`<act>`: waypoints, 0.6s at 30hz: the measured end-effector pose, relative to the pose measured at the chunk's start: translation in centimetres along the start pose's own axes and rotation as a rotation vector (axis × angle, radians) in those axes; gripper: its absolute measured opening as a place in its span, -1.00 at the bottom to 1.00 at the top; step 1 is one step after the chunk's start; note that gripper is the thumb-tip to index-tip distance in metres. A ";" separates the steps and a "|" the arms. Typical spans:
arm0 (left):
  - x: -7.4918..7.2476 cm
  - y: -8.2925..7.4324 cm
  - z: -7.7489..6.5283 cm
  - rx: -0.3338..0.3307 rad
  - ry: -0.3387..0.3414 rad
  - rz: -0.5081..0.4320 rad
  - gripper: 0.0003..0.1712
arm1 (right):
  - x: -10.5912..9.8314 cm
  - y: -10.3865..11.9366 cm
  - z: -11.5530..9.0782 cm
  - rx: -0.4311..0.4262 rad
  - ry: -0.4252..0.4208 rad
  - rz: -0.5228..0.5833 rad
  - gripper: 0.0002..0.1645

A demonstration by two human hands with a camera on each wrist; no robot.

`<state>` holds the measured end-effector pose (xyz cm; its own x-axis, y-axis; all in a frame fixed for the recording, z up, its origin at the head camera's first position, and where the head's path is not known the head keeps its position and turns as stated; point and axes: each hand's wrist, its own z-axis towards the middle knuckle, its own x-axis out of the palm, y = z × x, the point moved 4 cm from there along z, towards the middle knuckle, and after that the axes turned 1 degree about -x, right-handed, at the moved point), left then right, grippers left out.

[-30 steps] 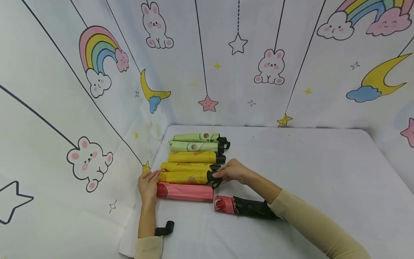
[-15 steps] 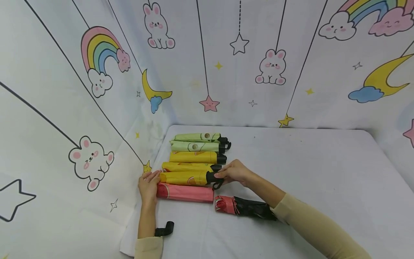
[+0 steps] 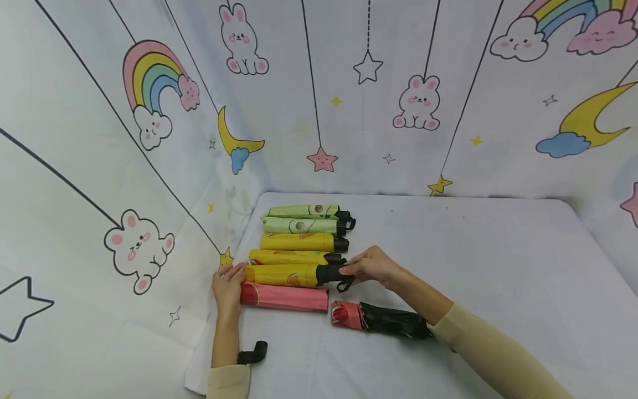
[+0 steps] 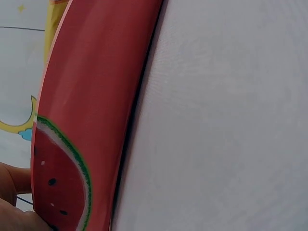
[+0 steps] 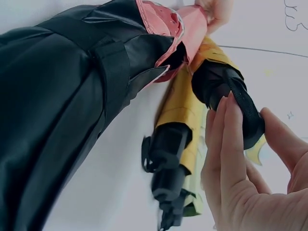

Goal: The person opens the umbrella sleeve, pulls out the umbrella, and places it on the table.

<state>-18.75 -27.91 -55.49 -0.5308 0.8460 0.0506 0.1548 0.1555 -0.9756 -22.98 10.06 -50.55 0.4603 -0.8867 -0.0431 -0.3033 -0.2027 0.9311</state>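
Near the front of the row in the head view lies a yellow folding umbrella (image 3: 286,274) with orange prints. My right hand (image 3: 371,265) pinches its black handle (image 5: 252,127) between thumb and fingers, the wrist strap loop hanging beside it. At the yellow umbrella's left end, my left hand (image 3: 228,285) holds the cover with its fingertips; its grip is partly hidden. In front lies a flat pink watermelon-print cover (image 3: 286,297), close to my left hand. A black umbrella with a crumpled pink end (image 3: 381,320) lies under my right forearm.
Behind the held umbrella, two more yellow umbrellas (image 3: 296,242) and two green ones (image 3: 301,225) lie parallel, handles to the right. A white cloth covers the table (image 3: 473,260). Printed curtains (image 3: 369,127) rise at the back and left.
My right hand has shifted slightly right, and more of the yellow umbrella's black handle end shows beyond the yellow fabric. My left hand stays at the other end.
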 end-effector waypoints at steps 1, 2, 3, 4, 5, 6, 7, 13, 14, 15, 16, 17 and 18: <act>0.0 0.0 0.0 0.001 0.001 -0.004 -0.29 | -0.1 0.0 0.0 0.003 -0.001 0.010 -0.62; 0.1 0.0 0.0 0.001 0.003 -0.007 -0.29 | -0.2 -0.1 -0.1 0.002 -0.002 0.016 -0.62; 0.1 0.0 0.1 0.002 0.007 -0.010 -0.28 | -0.2 -0.1 -0.2 0.002 -0.003 0.024 -0.62; 0.1 0.0 0.1 0.002 0.008 -0.011 -0.28 | -0.3 -0.1 -0.2 0.003 -0.005 0.030 -0.61; 0.1 0.0 0.1 0.003 0.009 -0.012 -0.28 | -0.4 -0.1 -0.3 0.004 -0.008 0.035 -0.60; 0.1 0.0 0.1 0.002 0.009 -0.015 -0.28 | -0.5 -0.1 -0.3 0.005 -0.013 0.037 -0.60; 0.1 0.0 0.1 0.001 0.008 -0.016 -0.28 | -0.6 -0.1 -0.4 0.005 -0.018 0.037 -0.59; 0.2 -0.2 0.0 0.003 0.007 -0.007 -0.29 | -1.1 -0.1 -0.8 0.001 -0.050 0.033 -0.56; 0.2 -0.2 0.0 0.005 0.007 -0.007 -0.29 | -1.2 -0.1 -0.8 0.000 -0.053 0.033 -0.55; 0.2 -0.2 0.0 0.006 0.008 -0.006 -0.29 | -1.2 -0.1 -0.9 -0.002 -0.057 0.032 -0.56; 0.3 -0.3 0.0 0.007 0.007 -0.004 -0.30 | -1.3 -0.2 -0.9 -0.002 -0.060 0.030 -0.55; 0.3 -0.3 0.0 0.008 0.008 -0.002 -0.30 | -1.4 -0.2 -0.9 -0.001 -0.064 0.031 -0.55; 0.3 -0.3 0.0 0.009 0.007 0.000 -0.30 | -1.5 -0.2 -1.0 0.000 -0.068 0.032 -0.55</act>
<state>-18.95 -27.72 -55.20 -0.5247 0.8497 0.0519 0.1476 0.1508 -0.9775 -22.80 11.84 -50.34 0.3923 -0.9191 -0.0379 -0.3171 -0.1738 0.9323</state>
